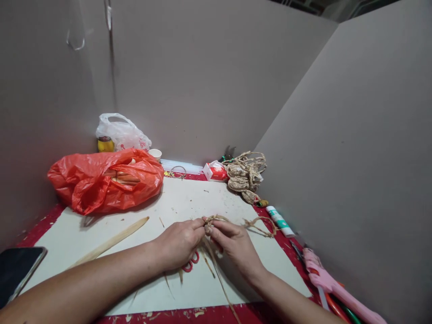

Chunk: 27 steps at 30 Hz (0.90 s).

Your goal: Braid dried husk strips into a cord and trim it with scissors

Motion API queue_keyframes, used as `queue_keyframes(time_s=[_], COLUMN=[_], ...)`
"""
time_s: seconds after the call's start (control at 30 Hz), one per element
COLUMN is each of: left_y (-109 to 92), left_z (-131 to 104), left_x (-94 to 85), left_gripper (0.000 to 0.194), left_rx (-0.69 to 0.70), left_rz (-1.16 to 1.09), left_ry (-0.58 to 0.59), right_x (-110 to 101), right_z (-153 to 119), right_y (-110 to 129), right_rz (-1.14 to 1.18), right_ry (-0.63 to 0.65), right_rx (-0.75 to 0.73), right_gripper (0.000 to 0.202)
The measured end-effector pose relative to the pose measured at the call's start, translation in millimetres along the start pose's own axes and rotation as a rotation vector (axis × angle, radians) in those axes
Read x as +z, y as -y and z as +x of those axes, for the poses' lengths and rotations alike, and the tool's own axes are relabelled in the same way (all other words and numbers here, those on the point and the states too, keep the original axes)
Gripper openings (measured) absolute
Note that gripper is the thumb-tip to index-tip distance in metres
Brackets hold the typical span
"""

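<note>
Both my hands meet over the middle of the white sheet [135, 288], pinching a length of twisted straw cord [219, 218]. My left hand [180, 243] grips its left end, with the fingertips closed. From the other side my right hand [238, 247] holds the same cord between thumb and fingers. A loop of cord [265, 227] trails to the right on the sheet, and a long thin strand [219, 270] hangs down toward the front edge. Red-handled scissors [191, 263] lie under my left hand, their blades hidden. A pale dry leaf strip [114, 238] lies to the left.
An orange plastic bag [84, 180] with dry husks sits at back left, near a white bag [123, 132]. Bundled cord [245, 175] and a red-white box [216, 171] stand at back right. A pink glue gun [327, 279] is at right, a phone [20, 270] at left.
</note>
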<state>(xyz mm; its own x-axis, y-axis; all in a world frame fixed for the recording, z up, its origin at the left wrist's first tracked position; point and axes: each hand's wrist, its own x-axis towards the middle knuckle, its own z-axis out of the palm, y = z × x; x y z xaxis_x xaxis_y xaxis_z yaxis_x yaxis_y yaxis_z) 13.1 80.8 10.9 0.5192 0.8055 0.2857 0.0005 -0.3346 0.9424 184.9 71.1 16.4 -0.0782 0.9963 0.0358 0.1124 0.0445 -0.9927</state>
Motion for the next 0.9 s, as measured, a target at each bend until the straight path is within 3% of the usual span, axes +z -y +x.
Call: queue_keyframes(time_s=[0.1, 0.23, 0.4, 0.53, 0.7, 0.8, 0.9], left_y=[2.4, 4.1, 3.4, 6.0, 9.5, 7.5, 2.3], left_z=[-2.2, -3.2, -4.6, -6.4, -3.3, 0.4, 4.0], left_x=[2.9, 2.8, 4.5, 8.3, 6.3, 5.4, 3.9], left_gripper=[0.018, 0.014, 0.013, 0.019, 0.021, 0.018, 0.018], left_rx=[0.143, 0.212, 0.31, 0.438, 0.504, 0.446, 0.396], left_rz=[0.64, 0.954, 1.006, 1.041, 0.98, 0.907, 0.832], left_ry=[0.213, 0.255, 0.22, 0.161, 0.215, 0.214, 0.175], right_x=[0.7, -5.0, -23.9, -34.0, -41.7, -48.4, -49.4], right_z=[1.7, 9.3, 19.4, 20.8, 21.2, 27.0, 35.3], right_y=[6.7, 6.9, 14.6, 32.9, 50.1, 58.2, 61.7], right_rz=[-0.165, -0.146, -0.139, -0.385, -0.628, -0.526, -0.366], right_ry=[0.007, 0.125, 0.387, 0.553, 0.636, 0.637, 0.544], right_rx=[-0.083, 0.113, 0.357, 0.399, 0.306, 0.313, 0.272], right_gripper=[0.023, 0.021, 0.02, 0.02, 0.017, 0.022, 0.029])
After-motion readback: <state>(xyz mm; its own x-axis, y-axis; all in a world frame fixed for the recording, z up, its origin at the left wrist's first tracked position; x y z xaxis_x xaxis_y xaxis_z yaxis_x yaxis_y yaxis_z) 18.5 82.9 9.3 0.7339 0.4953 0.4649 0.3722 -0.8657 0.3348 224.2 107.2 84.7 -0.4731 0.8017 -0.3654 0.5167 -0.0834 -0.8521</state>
